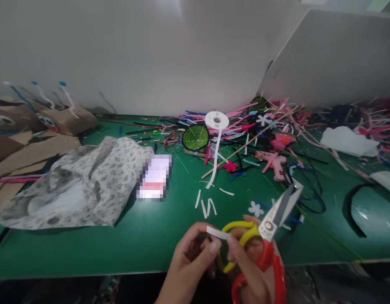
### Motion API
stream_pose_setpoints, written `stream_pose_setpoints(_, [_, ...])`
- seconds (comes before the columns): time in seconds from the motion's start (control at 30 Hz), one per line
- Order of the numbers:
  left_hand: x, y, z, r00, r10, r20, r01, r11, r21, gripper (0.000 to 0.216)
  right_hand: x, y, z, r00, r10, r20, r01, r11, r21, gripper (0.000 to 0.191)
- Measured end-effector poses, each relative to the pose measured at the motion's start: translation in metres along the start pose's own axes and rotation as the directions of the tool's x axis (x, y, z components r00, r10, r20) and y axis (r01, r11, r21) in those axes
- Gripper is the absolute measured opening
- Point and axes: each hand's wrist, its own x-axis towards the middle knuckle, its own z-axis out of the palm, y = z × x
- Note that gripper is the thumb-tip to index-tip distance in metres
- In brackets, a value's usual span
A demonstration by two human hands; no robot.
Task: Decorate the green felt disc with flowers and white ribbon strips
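My left hand (pixel 191 257) pinches a short strip of white ribbon (pixel 217 232) between thumb and forefinger at the table's front edge. My right hand (pixel 252 270) touches the other end of that strip and also grips red-handled scissors (pixel 272 236), blades together and pointing up to the right. A yellow pipe cleaner loop (pixel 242 236) sits between the two hands, against my right fingers. Beyond them on the green table (pixel 144 240) lie several cut white ribbon strips (pixel 205 204). A white ribbon spool (pixel 216 120) stands farther back with its tail trailing toward me.
A patterned grey cloth (pixel 77 190) lies at left beside a blurred bright rectangle (pixel 154 176). Cardboard pieces (pixel 39 135) sit far left. A heap of pipe cleaners (pixel 277 122), a green disc (pixel 195 137), a pink glue gun (pixel 275 162) and felt flowers (pixel 255 208) crowd the back right.
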Motion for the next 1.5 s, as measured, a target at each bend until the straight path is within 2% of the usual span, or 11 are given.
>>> stream_pose_setpoints(0.23, [-0.003, 0.011, -0.009, 0.990, 0.088, -0.109, -0.073, 0.988, 0.135, 0.025, -0.016, -0.003, 0.012, 0.997, 0.020, 0.075, -0.019, 1.000, -0.020, 0.048])
stream_pose_setpoints(0.37, [-0.001, 0.016, -0.024, 0.986, 0.145, -0.081, -0.120, 0.959, 0.256, 0.023, -0.025, 0.003, 0.020, 0.989, 0.034, 0.147, -0.025, 0.998, -0.066, 0.048])
stream_pose_setpoints(0.6, [0.002, 0.010, -0.035, 0.994, 0.043, 0.101, -0.082, 0.902, 0.423, 0.025, -0.021, 0.012, 0.017, 0.998, 0.044, 0.047, -0.033, 0.978, -0.206, 0.047])
stream_pose_setpoints(0.7, [0.009, 0.011, -0.033, 0.990, 0.003, 0.140, -0.070, 0.876, 0.477, 0.026, -0.011, 0.006, 0.011, 0.997, 0.051, 0.066, -0.031, 0.960, -0.277, 0.046])
stream_pose_setpoints(0.8, [0.025, 0.021, -0.032, 0.977, -0.117, 0.180, 0.029, 0.904, 0.427, 0.026, 0.003, -0.001, -0.001, 0.995, -0.012, 0.099, 0.048, 0.926, -0.375, 0.046])
stream_pose_setpoints(0.9, [0.048, 0.034, -0.030, 0.969, -0.184, 0.165, 0.130, 0.948, 0.292, 0.025, 0.022, -0.003, -0.022, 0.969, -0.191, 0.159, 0.248, 0.790, -0.561, 0.050])
stream_pose_setpoints(1.0, [0.069, 0.044, -0.026, 0.974, -0.171, 0.149, 0.139, 0.970, 0.199, 0.022, 0.041, 0.000, -0.045, 0.876, -0.367, 0.312, 0.460, 0.446, -0.768, 0.057])
stream_pose_setpoints(1.07, [0.080, 0.048, -0.020, 0.977, -0.156, 0.148, 0.131, 0.978, 0.163, 0.022, 0.050, 0.002, -0.056, 0.806, -0.388, 0.447, 0.552, 0.221, -0.804, 0.058])
stream_pose_setpoints(1.13, [0.086, 0.050, -0.014, 0.977, -0.139, 0.160, 0.113, 0.981, 0.158, 0.022, 0.054, 0.004, -0.061, 0.769, -0.350, 0.535, 0.603, 0.117, -0.789, 0.058])
stream_pose_setpoints(1.3, [0.095, 0.048, -0.005, 0.981, -0.058, 0.186, 0.032, 0.989, 0.142, 0.021, 0.050, 0.005, -0.053, 0.779, -0.244, 0.577, 0.616, 0.129, -0.777, 0.061])
stream_pose_setpoints(1.5, [0.098, 0.040, -0.010, 0.970, -0.071, 0.231, 0.053, 0.995, 0.081, 0.022, 0.048, 0.003, -0.041, 0.822, -0.179, 0.540, 0.568, 0.219, -0.793, 0.062])
